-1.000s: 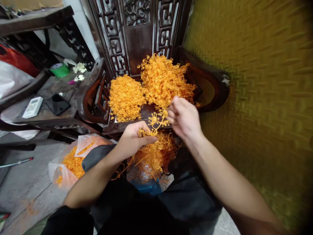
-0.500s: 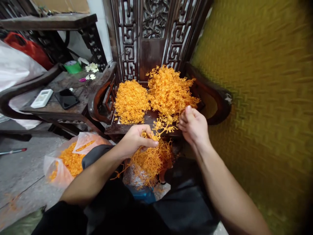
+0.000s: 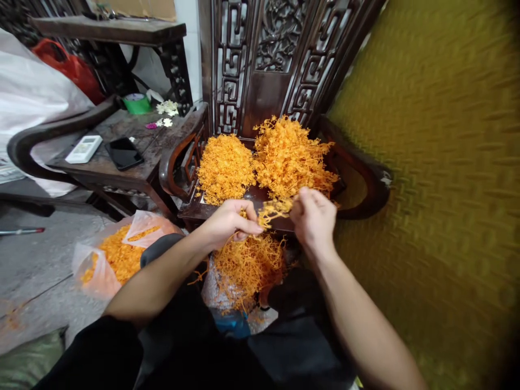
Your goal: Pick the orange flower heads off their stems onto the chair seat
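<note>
Between my hands stretches an orange branching sprig (image 3: 273, 213) with small flower-like tips. My left hand (image 3: 234, 221) pinches its lower end between thumb and fingers. At the other end, the closed fingers of my right hand (image 3: 313, 216) meet the sprig's tips; the exact grip is hidden. Behind them on the dark wooden chair seat (image 3: 199, 211) lie a low heap of loose orange pieces (image 3: 226, 169) on the left and a taller heap of branching orange sprigs (image 3: 290, 157) on the right. Below my hands, between my legs, is a pile of thin orange stems (image 3: 249, 265).
A clear plastic bag of orange pieces (image 3: 119, 257) sits on the floor at left. The side table (image 3: 150, 173) carries a phone (image 3: 124, 153), a white remote (image 3: 84, 149), green tape (image 3: 137, 104) and small flowers (image 3: 168, 108). A yellow textured surface (image 3: 439, 162) rises at right.
My right hand has moved left and slightly down, onto the tips of the sprig. My left hand keeps its pinch. The whole view has shifted a little, with the furniture now further right.
</note>
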`<state>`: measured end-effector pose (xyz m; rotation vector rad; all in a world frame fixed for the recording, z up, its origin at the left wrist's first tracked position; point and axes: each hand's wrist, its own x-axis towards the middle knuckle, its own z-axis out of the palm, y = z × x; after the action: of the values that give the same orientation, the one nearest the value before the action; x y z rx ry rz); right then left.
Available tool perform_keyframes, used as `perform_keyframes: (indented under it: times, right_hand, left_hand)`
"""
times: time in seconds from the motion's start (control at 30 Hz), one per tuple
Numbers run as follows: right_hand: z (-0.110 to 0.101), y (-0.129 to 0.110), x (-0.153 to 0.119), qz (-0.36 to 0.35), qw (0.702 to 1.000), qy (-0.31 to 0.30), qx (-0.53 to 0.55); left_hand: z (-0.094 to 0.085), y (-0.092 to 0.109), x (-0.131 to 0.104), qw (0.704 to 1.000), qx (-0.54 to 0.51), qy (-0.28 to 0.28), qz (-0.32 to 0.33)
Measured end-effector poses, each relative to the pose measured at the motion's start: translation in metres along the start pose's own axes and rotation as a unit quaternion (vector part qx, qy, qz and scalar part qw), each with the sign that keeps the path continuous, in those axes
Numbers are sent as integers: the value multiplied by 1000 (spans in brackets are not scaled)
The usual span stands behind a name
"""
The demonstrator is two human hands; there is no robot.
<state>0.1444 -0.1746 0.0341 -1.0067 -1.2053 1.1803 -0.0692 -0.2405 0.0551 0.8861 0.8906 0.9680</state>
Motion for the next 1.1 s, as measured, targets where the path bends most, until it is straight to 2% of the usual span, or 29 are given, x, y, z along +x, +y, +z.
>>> perform_keyframes:
  times: [0.07, 0.1, 0.17, 0.27, 0.37, 0.47, 0.53, 0.63, 0.67, 0.7, 0.77, 0.83, 0.9, 1.0, 1.07, 1.1]
  right_hand:
    - [-12, -4, 9, 0, 997, 63, 42]
    - [-16, -5, 11, 17, 996, 71, 48]
    - [-19, -5, 8, 91, 995, 19, 23]
    - [-9, -3, -8, 180, 982, -61, -7]
    - [4, -5, -21, 203, 973, -111, 21]
    - [9, -7, -24, 211, 967, -140, 42]
    - [7, -6, -17, 182, 977, -104, 29]
    - [-4, -5, 2, 79, 995, 43, 50]
    - [-9, -5, 8, 53, 994, 71, 63]
    - [-13, -5, 12, 46, 994, 73, 63]
    - [-18, -7, 14, 76, 996, 15, 40]
    - [-19, -8, 8, 139, 986, -91, 17]
    - [-17, -8, -1, 201, 958, -207, 3]
    - [-11, -4, -12, 258, 894, -366, -11]
    - [-6, -1, -12, 262, 880, -396, -26]
    - [-4, 1, -10, 253, 893, -370, -29]
  left_hand:
    - [-4, 1, -4, 999, 44, 1, 16]
    - [-5, 2, -6, 996, 78, 5, 30]
    - [-7, 3, -9, 985, 157, 10, 65]
    - [-7, 3, -8, 960, 255, 15, 112]
    - [-6, -1, -4, 932, 327, 39, 151]
    - [-5, -6, -2, 912, 375, 62, 155]
    - [-3, -9, -2, 903, 399, 58, 148]
    - [-2, -10, -6, 903, 410, -4, 131]
    - [-2, -9, -7, 901, 412, -23, 130]
    - [-2, -9, -7, 898, 419, -34, 132]
    - [-4, -6, -8, 883, 445, -39, 148]
    - [-5, -3, -9, 866, 471, -46, 161]
    - [-6, 0, -9, 856, 483, -63, 174]
    - [-6, 2, -10, 847, 487, -89, 193]
    - [-5, 3, -10, 845, 490, -95, 194]
    - [-5, 3, -10, 848, 490, -85, 184]
